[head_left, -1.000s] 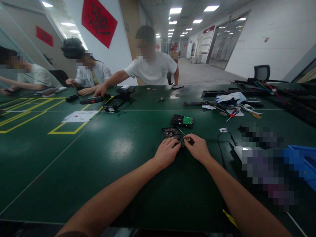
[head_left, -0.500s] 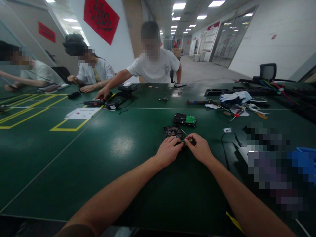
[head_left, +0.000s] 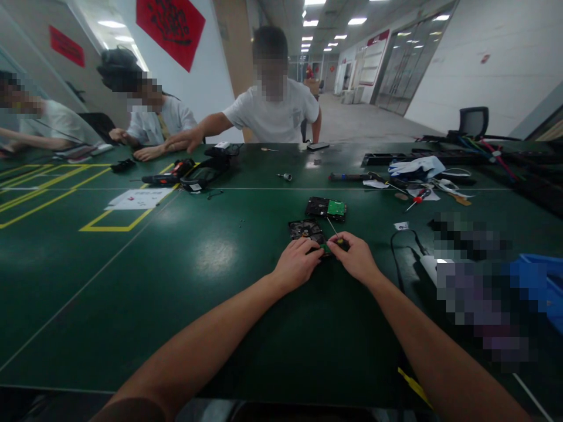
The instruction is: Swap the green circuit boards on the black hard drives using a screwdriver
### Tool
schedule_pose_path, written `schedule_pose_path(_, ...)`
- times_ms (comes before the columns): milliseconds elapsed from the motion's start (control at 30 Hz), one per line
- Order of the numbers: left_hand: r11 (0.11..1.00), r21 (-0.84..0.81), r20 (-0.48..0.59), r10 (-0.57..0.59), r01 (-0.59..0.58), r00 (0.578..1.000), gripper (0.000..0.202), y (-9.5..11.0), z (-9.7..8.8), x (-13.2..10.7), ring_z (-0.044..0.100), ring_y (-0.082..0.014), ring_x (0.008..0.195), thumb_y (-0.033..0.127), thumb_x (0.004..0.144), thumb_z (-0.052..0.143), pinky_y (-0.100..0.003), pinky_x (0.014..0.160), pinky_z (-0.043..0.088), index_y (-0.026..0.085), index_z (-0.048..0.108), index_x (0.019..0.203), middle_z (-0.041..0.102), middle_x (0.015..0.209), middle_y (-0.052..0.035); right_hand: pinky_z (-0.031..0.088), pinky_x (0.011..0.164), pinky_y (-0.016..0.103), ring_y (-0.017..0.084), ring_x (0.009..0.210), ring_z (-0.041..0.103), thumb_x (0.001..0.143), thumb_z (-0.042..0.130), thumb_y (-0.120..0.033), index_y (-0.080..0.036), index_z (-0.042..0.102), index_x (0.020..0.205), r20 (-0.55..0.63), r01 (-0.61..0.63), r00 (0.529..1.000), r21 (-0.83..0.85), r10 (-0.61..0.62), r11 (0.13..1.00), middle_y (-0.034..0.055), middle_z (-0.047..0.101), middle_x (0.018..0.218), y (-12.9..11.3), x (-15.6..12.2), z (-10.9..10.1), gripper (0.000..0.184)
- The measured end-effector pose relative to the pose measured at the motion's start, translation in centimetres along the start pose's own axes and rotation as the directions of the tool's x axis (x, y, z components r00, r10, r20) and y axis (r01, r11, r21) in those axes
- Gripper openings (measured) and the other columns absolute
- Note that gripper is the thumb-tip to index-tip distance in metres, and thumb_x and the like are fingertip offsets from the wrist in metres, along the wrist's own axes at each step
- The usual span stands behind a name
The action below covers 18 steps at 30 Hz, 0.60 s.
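Observation:
An opened hard drive (head_left: 303, 228) lies on the green table in front of me, its dark inside facing up. My left hand (head_left: 298, 261) grips its near edge with curled fingers, beside a green circuit board (head_left: 324, 248) that shows between my hands. My right hand (head_left: 354, 253) is closed round a small screwdriver (head_left: 333, 228). Its thin metal shaft points away and to the left, clear of the opened drive, and a yellow bit of handle shows at the fingers. Just beyond lies a second hard drive (head_left: 319, 207) with its green board up. My fingertips partly hide the contact.
A power drill (head_left: 169, 174) lies at the far left near a paper sheet (head_left: 139, 199). A co-worker's hand (head_left: 187, 139) hovers behind it. To the right are a red-handled screwdriver (head_left: 417, 200), white gloves (head_left: 417, 168), a black cable (head_left: 393, 258) and a blue container (head_left: 534, 281).
More of the screwdriver's shaft shows now, as my right hand has turned it slightly. The co-worker's hand has come off the power drill and risen. My left hand stays on the hard drive.

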<state>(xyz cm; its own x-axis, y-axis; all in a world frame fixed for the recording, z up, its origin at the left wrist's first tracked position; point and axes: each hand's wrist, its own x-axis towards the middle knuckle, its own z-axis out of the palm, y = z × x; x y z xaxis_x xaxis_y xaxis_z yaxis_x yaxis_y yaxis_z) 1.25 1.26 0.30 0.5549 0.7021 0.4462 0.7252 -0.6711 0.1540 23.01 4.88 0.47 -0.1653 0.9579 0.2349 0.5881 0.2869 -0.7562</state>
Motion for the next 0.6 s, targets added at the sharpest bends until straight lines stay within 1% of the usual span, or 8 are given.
schedule_pose_path(100,1.0,-0.008,-0.004,0.003,-0.003,1.0,0.029,-0.04,0.08,-0.03,0.059,-0.0261,0.116,0.026,0.101,0.055,-0.044,0.097,0.05,0.022,0.068,0.126,0.066,0.127,-0.0093,0.046,0.06,0.032,0.019,0.063,0.062,0.087,0.066,-0.043,-0.024,0.072,0.094,0.026,-0.001,1.0,-0.034,0.002,0.999,0.0013,0.073,0.079,-0.14,-0.08,-0.04,0.021)
schedule_pose_path(267,1.0,-0.01,-0.007,0.003,-0.003,1.0,0.028,-0.04,0.2,-0.05,0.059,-0.0261,0.115,0.026,0.1,0.056,-0.045,0.098,0.049,0.022,0.068,0.125,0.066,0.127,-0.0095,0.047,0.068,0.032,0.02,0.072,0.063,0.084,0.068,-0.037,-0.024,0.073,0.09,0.03,0.052,0.998,-0.072,-0.05,0.996,0.001,0.074,0.084,-0.33,-0.14,-0.05,0.016)
schedule_pose_path(467,1.0,-0.018,-0.022,-0.008,0.007,1.0,0.028,-0.05,0.26,-0.12,0.059,-0.0259,0.115,0.027,0.1,0.057,-0.045,0.098,0.049,0.023,0.068,0.126,0.067,0.126,-0.009,0.046,0.067,0.032,0.02,0.072,0.064,0.085,0.068,-0.037,-0.024,0.074,0.091,0.046,0.039,0.998,-0.059,-0.036,0.998,0.0007,0.075,0.086,-0.35,-0.06,-0.04,0.016)
schedule_pose_path(600,1.0,-0.016,-0.012,-0.003,0.002,1.0,0.028,-0.06,0.22,-0.13,0.059,-0.0262,0.116,0.026,0.1,0.056,-0.045,0.098,0.049,0.022,0.068,0.125,0.066,0.127,-0.0089,0.045,0.067,0.032,0.02,0.071,0.063,0.085,0.067,-0.038,-0.024,0.074,0.09,0.041,0.03,0.999,-0.072,-0.027,0.997,0.0008,0.073,0.083,-0.49,-0.07,-0.01,0.016)
